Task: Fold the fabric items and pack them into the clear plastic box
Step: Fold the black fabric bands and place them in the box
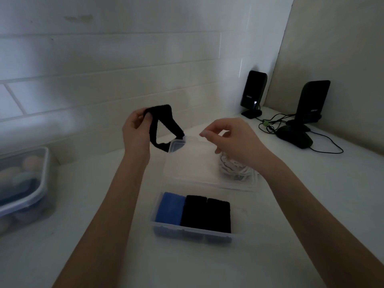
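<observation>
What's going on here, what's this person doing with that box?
A person is packing folded fabric into a clear plastic box on a white counter. The left hand holds up a black fabric band, not yet folded. The right hand hovers beside it with fingers loosely curled, holding nothing. In the box sit a folded blue piece and two folded black pieces side by side, with room left at the right end.
</observation>
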`<state>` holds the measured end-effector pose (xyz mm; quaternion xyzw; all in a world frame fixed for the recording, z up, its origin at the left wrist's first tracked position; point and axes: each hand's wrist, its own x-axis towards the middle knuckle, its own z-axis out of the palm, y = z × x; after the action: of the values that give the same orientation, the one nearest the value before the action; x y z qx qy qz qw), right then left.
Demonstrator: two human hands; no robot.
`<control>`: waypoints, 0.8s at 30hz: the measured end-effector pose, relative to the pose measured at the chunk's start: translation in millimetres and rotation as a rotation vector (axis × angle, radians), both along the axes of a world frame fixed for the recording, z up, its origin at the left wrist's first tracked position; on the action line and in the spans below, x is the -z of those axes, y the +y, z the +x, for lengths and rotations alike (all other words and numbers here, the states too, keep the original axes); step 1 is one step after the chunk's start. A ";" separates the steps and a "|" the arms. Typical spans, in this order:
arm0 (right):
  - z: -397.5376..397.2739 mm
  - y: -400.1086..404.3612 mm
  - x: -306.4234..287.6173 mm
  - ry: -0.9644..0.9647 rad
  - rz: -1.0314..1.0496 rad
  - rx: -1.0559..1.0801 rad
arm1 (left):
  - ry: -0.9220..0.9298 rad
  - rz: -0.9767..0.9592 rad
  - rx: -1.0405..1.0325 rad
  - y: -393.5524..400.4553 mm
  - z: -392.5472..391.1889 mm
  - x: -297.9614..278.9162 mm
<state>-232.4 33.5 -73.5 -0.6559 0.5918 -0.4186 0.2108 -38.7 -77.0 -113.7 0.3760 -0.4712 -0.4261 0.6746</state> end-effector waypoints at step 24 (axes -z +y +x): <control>23.4 18.1 -24.6 -0.602 0.122 -0.246 | -0.247 -0.247 0.111 73.3 -31.1 -58.3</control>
<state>-209.0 51.6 -49.0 -0.5554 0.4432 -0.5287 0.4643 -69.7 -3.7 -55.4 0.3132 -0.6191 -0.3523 0.6282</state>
